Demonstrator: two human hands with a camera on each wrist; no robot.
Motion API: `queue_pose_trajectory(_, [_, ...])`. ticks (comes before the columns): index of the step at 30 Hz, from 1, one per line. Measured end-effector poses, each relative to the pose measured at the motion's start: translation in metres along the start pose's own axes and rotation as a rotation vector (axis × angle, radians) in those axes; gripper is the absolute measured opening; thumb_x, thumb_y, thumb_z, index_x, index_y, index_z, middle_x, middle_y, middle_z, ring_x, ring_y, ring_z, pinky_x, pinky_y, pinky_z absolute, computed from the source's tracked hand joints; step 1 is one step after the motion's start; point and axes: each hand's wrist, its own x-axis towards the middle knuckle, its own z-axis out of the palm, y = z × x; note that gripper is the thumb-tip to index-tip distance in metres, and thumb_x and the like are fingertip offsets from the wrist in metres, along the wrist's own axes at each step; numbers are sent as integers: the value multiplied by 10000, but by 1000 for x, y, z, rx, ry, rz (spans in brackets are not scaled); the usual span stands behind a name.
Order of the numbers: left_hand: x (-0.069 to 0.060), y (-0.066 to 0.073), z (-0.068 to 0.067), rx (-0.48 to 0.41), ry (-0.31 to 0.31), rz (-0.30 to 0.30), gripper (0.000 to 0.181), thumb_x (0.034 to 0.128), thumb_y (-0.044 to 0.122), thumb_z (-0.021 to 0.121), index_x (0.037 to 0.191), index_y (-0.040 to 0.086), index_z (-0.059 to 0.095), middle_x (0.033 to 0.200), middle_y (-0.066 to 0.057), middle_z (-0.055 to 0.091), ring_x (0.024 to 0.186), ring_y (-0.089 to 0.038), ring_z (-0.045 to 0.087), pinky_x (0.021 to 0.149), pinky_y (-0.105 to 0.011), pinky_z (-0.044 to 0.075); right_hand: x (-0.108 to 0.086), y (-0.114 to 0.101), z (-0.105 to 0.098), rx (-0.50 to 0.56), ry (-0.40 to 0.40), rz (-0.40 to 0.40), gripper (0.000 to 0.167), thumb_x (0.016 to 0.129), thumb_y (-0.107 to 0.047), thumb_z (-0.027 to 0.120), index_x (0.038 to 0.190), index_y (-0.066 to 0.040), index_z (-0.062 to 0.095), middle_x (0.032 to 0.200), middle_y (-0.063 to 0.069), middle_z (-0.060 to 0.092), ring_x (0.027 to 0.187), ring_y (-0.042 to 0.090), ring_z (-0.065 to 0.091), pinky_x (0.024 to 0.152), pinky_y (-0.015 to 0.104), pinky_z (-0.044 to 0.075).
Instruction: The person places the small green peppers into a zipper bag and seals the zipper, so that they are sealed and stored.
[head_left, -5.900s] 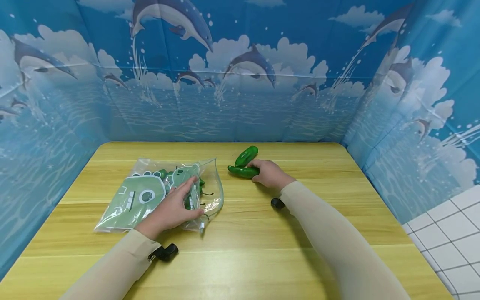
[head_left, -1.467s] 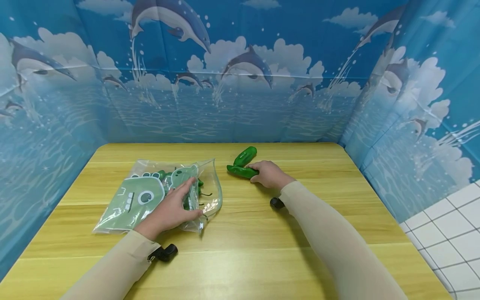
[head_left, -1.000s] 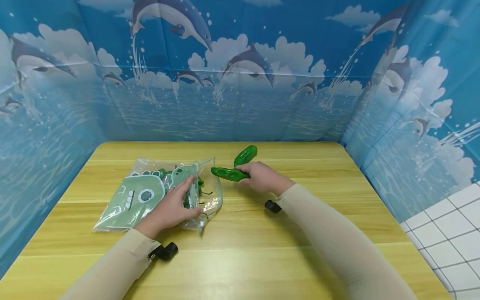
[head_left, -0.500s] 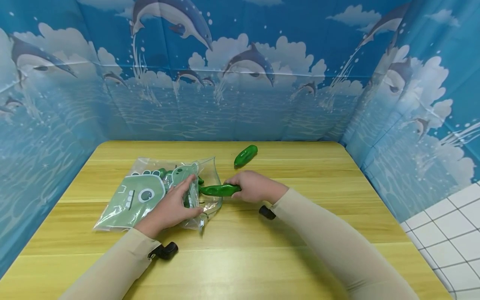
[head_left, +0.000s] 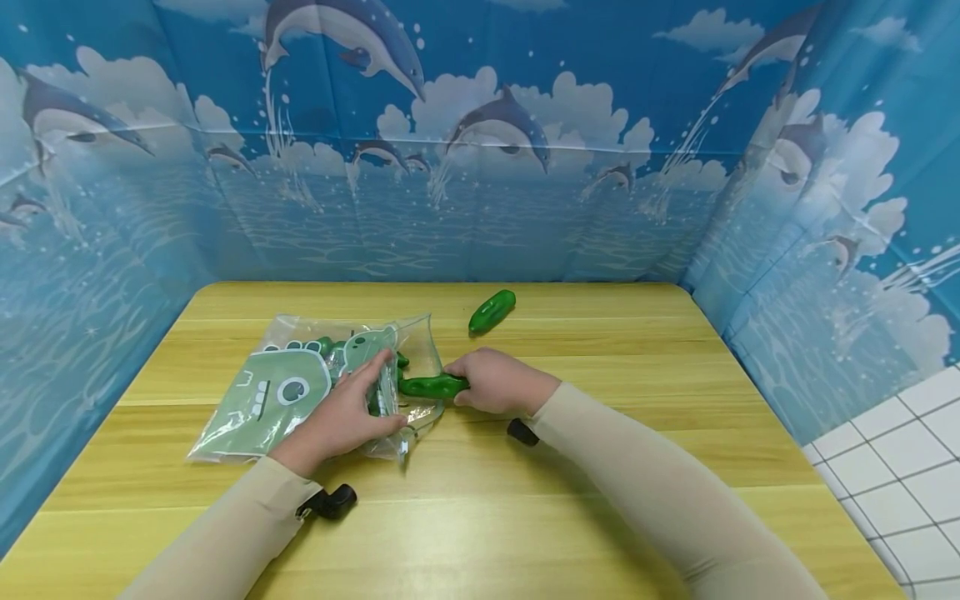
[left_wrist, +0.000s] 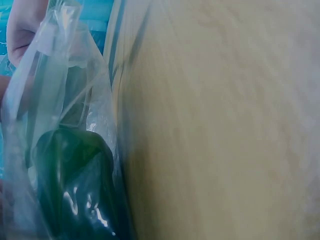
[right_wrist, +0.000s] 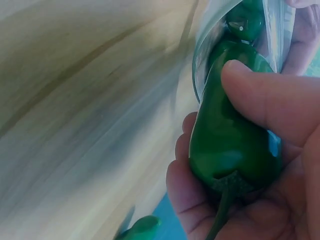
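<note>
My right hand (head_left: 498,382) grips a shiny green pepper (head_left: 431,386) near its stem end. In the right wrist view, the thumb lies along the top of this pepper (right_wrist: 235,135) and the fingers curl beneath it; its tip end is inside the mouth of a clear zip bag (head_left: 247,417) printed with green cartoon monsters. My left hand (head_left: 345,421) holds the bag's upper layer near the mouth, which stands open. Several green peppers are inside the bag; one bagged pepper (left_wrist: 75,185) shows through the plastic in the left wrist view. The bag print partly hides the rest.
One more green pepper (head_left: 492,312) lies on the wooden table (head_left: 600,333) behind my right hand. A blue dolphin-print curtain (head_left: 480,217) surrounds the table's back and sides. White tiles (head_left: 900,467) show at the lower right.
My right hand has lifted the nearer of the two loose peppers and carried it left and toward me, into the bag's mouth. The left hand and bag have stayed put.
</note>
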Motion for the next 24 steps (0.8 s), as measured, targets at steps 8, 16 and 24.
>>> queue_pose_trajectory(8, [0,0,0,5,-3,-7,1097,871,363,837,1708,152,161,1753,-110,241,1624,-420,164,1308,-661,-4,3,-6,3,-20,12,9,513,1016,-235,716,1499,-105,601,1386,54,711,1168,185,708,1026,383,574])
queue_pose_trajectory(16, [0,-1,0,11,1,2,1089,868,371,838,1706,159,176,1750,-102,255,1617,-422,191,1308,-664,2,10,-12,7,-72,44,-33,469,1015,-224,714,1457,-89,634,1321,65,732,1147,189,706,1033,381,573])
queue_pose_trajectory(24, [1,-2,0,14,-1,-1,1075,872,380,831,1706,175,185,1751,-88,262,1621,-414,183,1309,-662,1,11,-20,9,-154,61,-37,467,1013,-233,717,1447,-80,637,1195,83,673,979,148,590,902,330,562])
